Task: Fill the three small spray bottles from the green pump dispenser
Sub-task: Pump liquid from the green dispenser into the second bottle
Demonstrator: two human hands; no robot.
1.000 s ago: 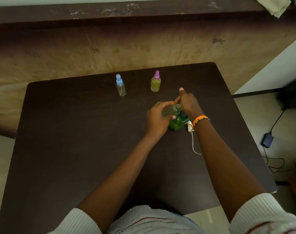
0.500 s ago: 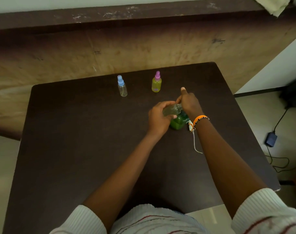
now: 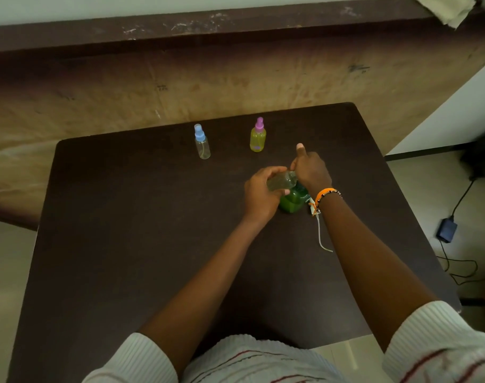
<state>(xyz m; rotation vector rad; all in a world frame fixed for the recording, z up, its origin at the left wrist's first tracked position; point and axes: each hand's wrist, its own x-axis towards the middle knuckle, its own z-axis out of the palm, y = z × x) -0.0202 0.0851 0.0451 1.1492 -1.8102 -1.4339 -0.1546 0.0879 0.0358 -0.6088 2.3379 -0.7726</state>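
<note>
My left hand (image 3: 259, 196) grips a small clear bottle (image 3: 280, 182), fingers curled round it, thumb underneath. The bottle is tilted almost flat, its open neck pointing right toward my right hand (image 3: 310, 170). It looks partly filled with pale green liquid; the level cannot be read.

My right hand sits on top of the green dispenser (image 3: 292, 201), covering the pump head. Thumb sticks up and away; the other fingers are bent down over the pump, so the grip is clamped on the dispenser top. The nozzle and the bottle mouth are hidden between my hands; I cannot tell whether they touch.

The dispenser stands upright on the dark counter (image 3: 125, 244), right of centre. Just right of it, under my right wrist, lies a white sprayer cap with its thin dip tube (image 3: 321, 236) trailing toward me. An orange bracelet (image 3: 325, 193) is on that wrist.

At the far side of the counter, well apart from my hands, two capped bottles stand upright: the blue-capped bottle (image 3: 202, 142), clear, on the left, and the pink-capped bottle (image 3: 257, 135), yellow-green, on the right.
</note>
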